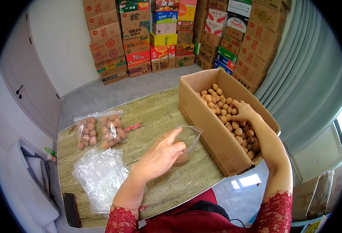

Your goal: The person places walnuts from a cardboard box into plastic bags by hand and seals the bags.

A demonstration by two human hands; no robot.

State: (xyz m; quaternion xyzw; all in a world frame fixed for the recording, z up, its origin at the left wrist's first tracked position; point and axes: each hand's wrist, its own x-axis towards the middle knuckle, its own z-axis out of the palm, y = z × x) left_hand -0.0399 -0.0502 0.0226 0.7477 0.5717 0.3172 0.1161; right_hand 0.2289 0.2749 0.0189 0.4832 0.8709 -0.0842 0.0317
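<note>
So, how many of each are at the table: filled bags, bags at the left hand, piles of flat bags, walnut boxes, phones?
Filled bags: 2
Bag at the left hand: 1
Bag pile: 1
Walnut box: 1
Phone: 1
Total: 6

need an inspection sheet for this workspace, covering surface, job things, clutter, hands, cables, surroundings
Surface: wood-grain table.
Job's things: walnuts in an open cardboard box; two walnut-filled clear bags; pile of flat clear bags.
Clutter: smartphone at near-left corner; small red item beside the filled bags.
Hands: left hand at an open clear bag; right hand inside the box, on walnuts.
Cables: thin dark cord near the lap, source unclear.
Surroundings: stacked cartons, door, curtain.
</note>
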